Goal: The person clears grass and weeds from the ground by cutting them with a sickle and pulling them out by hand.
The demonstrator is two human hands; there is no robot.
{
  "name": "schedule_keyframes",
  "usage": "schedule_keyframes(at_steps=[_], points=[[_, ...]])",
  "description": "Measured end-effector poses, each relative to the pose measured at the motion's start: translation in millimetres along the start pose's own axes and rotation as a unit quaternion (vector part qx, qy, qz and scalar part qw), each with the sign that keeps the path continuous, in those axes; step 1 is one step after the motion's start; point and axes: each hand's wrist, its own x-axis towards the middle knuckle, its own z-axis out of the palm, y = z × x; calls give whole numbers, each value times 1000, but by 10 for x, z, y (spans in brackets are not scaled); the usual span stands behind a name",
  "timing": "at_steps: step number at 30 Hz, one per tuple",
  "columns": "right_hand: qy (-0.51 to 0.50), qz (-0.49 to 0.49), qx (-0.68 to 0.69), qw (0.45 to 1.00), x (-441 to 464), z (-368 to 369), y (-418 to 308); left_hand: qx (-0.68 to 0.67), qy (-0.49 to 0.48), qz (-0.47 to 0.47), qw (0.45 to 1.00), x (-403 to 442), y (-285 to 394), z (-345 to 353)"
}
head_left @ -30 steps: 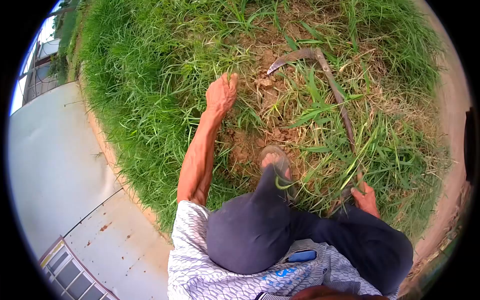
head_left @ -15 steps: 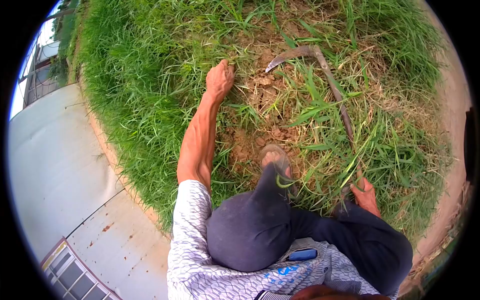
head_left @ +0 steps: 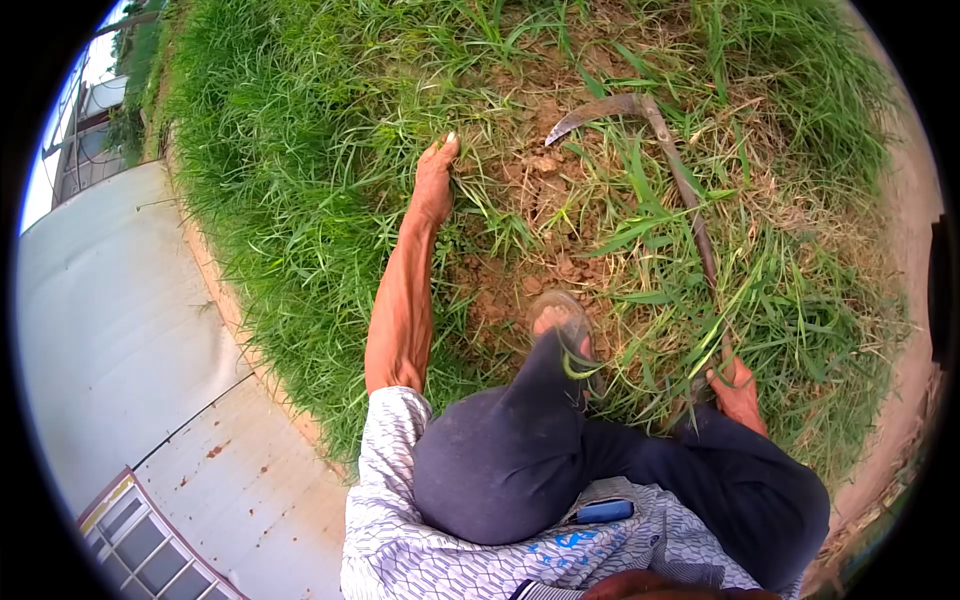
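Observation:
My left hand [head_left: 435,182] reaches into the green grass [head_left: 300,170] at the left edge of a bare soil patch [head_left: 540,190]. Its thumb is stretched forward, apart from the other fingers, which partly sink among the blades; I see nothing held. At the lower right, my right hand [head_left: 738,395] is closed around the handle end of a sickle [head_left: 690,195]. The wooden handle slants up and left from that hand. Its curved, worn blade lies over the soil, tip pointing left. Grass blades cover part of the handle near my grip.
My sandalled foot [head_left: 558,318] rests on the soil between my hands. Cut, partly dried grass [head_left: 770,200] lies to the right, beside a dirt path [head_left: 900,180]. Along the left runs a pale panel wall [head_left: 120,280] with a barred window [head_left: 150,545].
My left hand has loosened from a fist, its thumb now extended, and sits slightly lower. The sickle and right hand appear shifted slightly right and down in view, along with the ground.

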Motion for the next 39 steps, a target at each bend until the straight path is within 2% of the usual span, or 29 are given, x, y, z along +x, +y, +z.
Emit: schedule_keyframes(at_steps=[4,7,8,9,10,11,13,14,15,16,17,19,21,22,25,27,28,29,31,33,35,36,37,39], points=[[-2,-19,43,999,28,10,99,14,-15,17,1000,67,-49,-69],[1,-24,47,999,32,20,112,68,10,52,996,147,-117,-112],[2,-26,47,999,32,26,112,274,51,188,942,157,-133,-131],[6,-24,56,998,32,35,99,463,89,311,825,129,-94,-98],[7,-23,59,998,23,35,86,581,147,320,734,92,-81,-49],[9,-21,62,998,14,34,72,580,148,319,735,52,-67,0],[3,5,30,1000,-13,-1,-72,653,145,195,717,-8,-2,107],[1,13,19,1000,-20,-24,-146,661,148,166,717,-19,45,158],[-47,51,84,994,-14,-51,-218,661,149,166,717,18,45,114],[-96,89,149,980,-8,-66,-287,673,98,140,719,71,70,59],[-95,88,149,980,-4,-55,-347,683,48,114,720,129,82,31],[-71,133,123,981,-5,-12,-441,689,61,114,713,178,66,35],[-72,110,121,984,-2,-22,-369,657,41,156,736,177,47,-19],[-72,88,120,986,4,-17,-343,626,2,183,758,76,55,22],[-60,77,102,990,19,12,-323,639,-49,134,756,-323,-37,292],[-59,79,95,991,22,28,-379,622,-27,182,761,-565,-169,382],[-55,76,91,991,9,20,-396,635,-12,196,747,-653,-189,401],[-55,78,87,992,3,11,-351,633,-12,193,750,-759,-163,466],[-28,61,62,996,44,31,-270,700,44,134,700,-903,-108,625],[-30,69,49,996,11,-13,-289,705,26,126,697,-958,-199,661],[18,-47,-16,999,52,-38,-32,679,-26,27,733,-903,-278,635],[54,-102,-37,993,56,-11,-2,657,-29,52,752,-799,-456,489],[53,-102,-37,993,49,-16,-72,658,-29,51,751,-757,-465,448],[13,-123,-160,979,88,-79,-188,584,-40,25,810,-717,-489,357]])
